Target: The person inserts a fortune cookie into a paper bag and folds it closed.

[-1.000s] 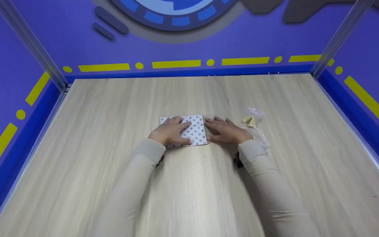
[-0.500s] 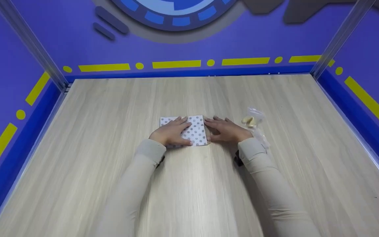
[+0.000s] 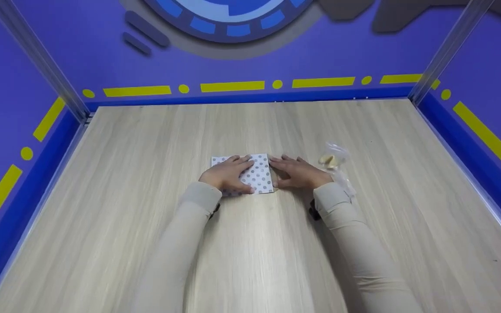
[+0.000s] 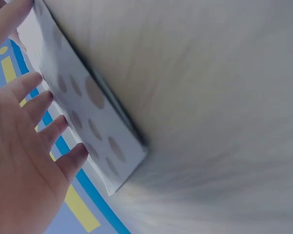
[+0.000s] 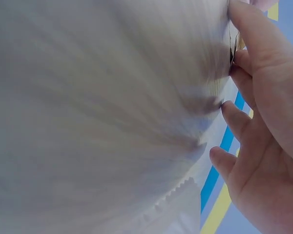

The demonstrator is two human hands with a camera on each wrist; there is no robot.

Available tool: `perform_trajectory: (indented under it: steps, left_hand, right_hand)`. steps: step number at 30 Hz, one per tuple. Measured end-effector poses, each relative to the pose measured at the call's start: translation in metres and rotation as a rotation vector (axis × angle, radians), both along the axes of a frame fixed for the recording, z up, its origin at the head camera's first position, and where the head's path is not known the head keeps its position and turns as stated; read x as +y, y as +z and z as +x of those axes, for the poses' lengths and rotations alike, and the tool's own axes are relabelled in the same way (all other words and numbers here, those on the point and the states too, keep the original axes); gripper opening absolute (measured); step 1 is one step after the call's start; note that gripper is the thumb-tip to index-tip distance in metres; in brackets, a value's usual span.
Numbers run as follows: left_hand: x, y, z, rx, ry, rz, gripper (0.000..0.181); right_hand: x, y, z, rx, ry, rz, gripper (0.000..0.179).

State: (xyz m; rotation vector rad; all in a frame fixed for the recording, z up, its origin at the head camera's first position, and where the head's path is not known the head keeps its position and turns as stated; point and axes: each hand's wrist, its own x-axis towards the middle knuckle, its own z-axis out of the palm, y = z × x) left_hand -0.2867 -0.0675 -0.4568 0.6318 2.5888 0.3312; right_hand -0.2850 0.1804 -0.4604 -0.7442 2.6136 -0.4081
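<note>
A flat white folded paper [image 3: 260, 176] with grey dots lies on the wooden table in the head view. My left hand [image 3: 228, 174] rests across its left half, fingers spread, covering part of the dots. In the left wrist view the fingertips meet the face of the dotted paper [image 4: 100, 131], whose near edge shows a thin layered fold. At the paper's right edge, my right hand [image 3: 300, 172] lies with fingers extended and thumb apart. A strip of brown [image 3: 275, 177] shows between that edge and the right hand. Neither hand curls round anything.
Just right of the right hand sits a beige fortune cookie [image 3: 329, 161] with a clear plastic wrapper [image 3: 338, 151] around it. More clear plastic [image 3: 345, 182] lies by the right wrist. Purple walls [image 3: 250, 67] enclose the wooden table [image 3: 159, 130] at the back and both sides.
Both hands stay almost still. The left hand's fingers have shifted slightly to the right over the dotted paper; the paper itself keeps its place.
</note>
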Motion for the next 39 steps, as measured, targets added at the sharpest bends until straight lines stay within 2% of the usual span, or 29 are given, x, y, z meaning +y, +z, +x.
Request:
perform_trajectory:
  steps: [8, 19, 27, 33, 39]
  left_hand:
    - [-0.0004, -0.0017, -0.0018, 0.006, -0.011, -0.018, 0.097]
    - [0.0022, -0.0046, -0.0022, 0.018, -0.008, -0.030, 0.096]
    - [0.0055, -0.0036, -0.0015, 0.050, -0.040, -0.012, 0.095]
    - [0.0052, -0.0044, -0.0021, 0.024, -0.064, 0.035, 0.096]
    - [0.0057, -0.0044, -0.0044, 0.009, -0.050, 0.069, 0.096]
  right_hand:
    - [0.0003, 0.0002, 0.0000, 0.007, 0.009, -0.021, 0.074]
    - [0.0006, -0.0022, -0.0013, 0.013, 0.022, -0.028, 0.074]
    - [-0.0001, 0.0012, -0.0003, 0.008, 0.012, -0.006, 0.074]
    - [0.0003, -0.0006, -0.0016, -0.005, 0.006, -0.012, 0.074]
    - [0.0025, -0.0013, -0.0024, 0.002, 0.015, -0.032, 0.075]
